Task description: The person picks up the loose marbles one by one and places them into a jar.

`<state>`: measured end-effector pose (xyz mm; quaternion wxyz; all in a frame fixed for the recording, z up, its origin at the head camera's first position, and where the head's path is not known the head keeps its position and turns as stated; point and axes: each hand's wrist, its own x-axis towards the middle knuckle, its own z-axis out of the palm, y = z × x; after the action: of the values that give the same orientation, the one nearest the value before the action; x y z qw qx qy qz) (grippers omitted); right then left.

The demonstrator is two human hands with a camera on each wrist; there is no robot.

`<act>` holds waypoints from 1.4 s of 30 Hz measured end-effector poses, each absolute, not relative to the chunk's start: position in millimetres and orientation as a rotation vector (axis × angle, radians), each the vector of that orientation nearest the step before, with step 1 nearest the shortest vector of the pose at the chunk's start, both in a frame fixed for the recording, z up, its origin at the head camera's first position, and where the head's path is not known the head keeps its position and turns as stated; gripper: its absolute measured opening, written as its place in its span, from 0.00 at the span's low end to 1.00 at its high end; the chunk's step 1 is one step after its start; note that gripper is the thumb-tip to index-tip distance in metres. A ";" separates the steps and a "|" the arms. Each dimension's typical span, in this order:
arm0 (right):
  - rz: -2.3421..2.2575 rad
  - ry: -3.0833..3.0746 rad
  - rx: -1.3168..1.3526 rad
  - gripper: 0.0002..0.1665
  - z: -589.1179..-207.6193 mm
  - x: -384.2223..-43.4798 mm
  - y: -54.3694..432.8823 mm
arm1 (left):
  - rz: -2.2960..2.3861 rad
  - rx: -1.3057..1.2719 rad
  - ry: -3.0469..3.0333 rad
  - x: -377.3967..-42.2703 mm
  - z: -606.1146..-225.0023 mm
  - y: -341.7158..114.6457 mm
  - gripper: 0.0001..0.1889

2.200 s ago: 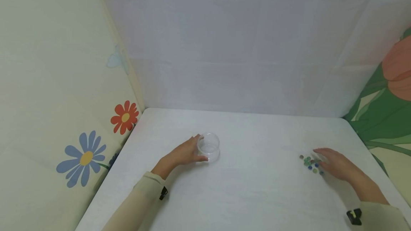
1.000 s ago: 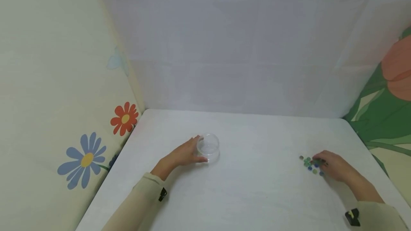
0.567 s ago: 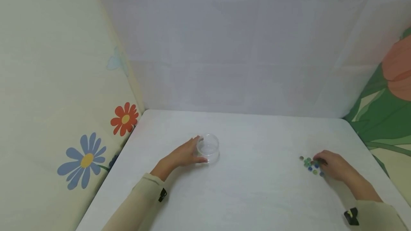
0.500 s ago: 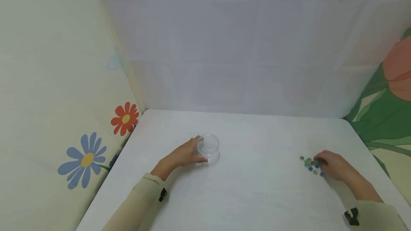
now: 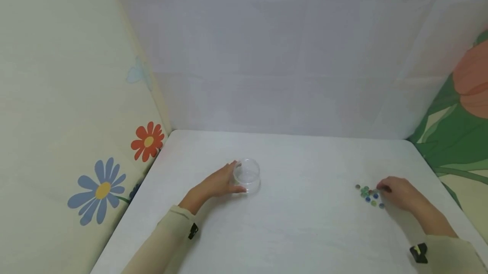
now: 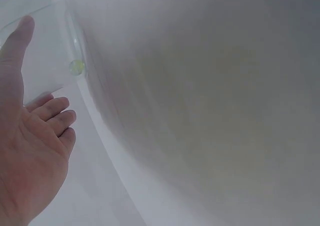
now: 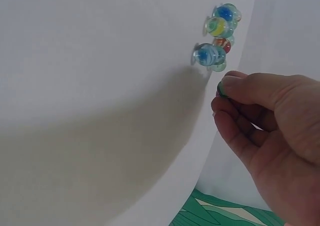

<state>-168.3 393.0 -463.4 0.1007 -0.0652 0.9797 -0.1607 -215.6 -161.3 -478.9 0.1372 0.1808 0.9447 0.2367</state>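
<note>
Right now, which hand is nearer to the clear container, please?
Left. The left hand grips the container; the right hand is apart, well to its right, pinching a green marble.

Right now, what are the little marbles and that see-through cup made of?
Marbles: smooth, shiny, probably glass; colored swirls show inside clear balls.
Cup: clear, glossy plastic or glass, I can't tell which; the white table shows through.
</note>
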 end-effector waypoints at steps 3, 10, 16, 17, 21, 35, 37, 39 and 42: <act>-0.479 2.886 -0.178 0.09 -461.2 -170.0 391.9 | 0.692 0.529 2.733 -215.7 -478.3 -160.9 0.60; -0.485 2.886 -0.190 0.10 -456.2 -172.4 387.0 | 0.692 0.531 2.741 -215.6 -479.1 -160.8 0.59; -0.510 2.890 -0.231 0.09 -450.9 -173.7 380.9 | 0.693 0.553 2.745 -214.2 -477.3 -161.8 0.59; -0.515 2.889 -0.230 0.10 -450.5 -174.0 379.8 | 0.693 0.553 2.744 -214.0 -476.6 -161.8 0.59; -0.568 2.885 -0.240 0.10 -449.9 -174.3 376.0 | 0.692 0.540 2.736 -214.1 -476.1 -161.6 0.60; -0.766 2.815 -0.242 0.14 -445.5 -175.7 359.1 | 0.690 0.535 2.736 -212.3 -473.6 -160.9 0.58; -0.813 2.779 -0.219 0.17 -444.9 -176.4 356.4 | 0.695 0.532 2.733 -212.1 -473.5 -160.9 0.58; -0.862 2.735 -0.177 0.20 -445.0 -177.4 353.3 | 0.693 0.527 2.729 -212.1 -473.8 -160.8 0.58; -0.930 2.680 -0.124 0.24 -447.1 -179.8 348.5 | 0.691 0.525 2.725 -212.5 -474.2 -160.5 0.58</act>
<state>-179.8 348.5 -447.1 0.1506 -0.0433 0.9330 -0.3239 -212.5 -160.5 -474.2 0.1405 0.1816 0.9434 0.2391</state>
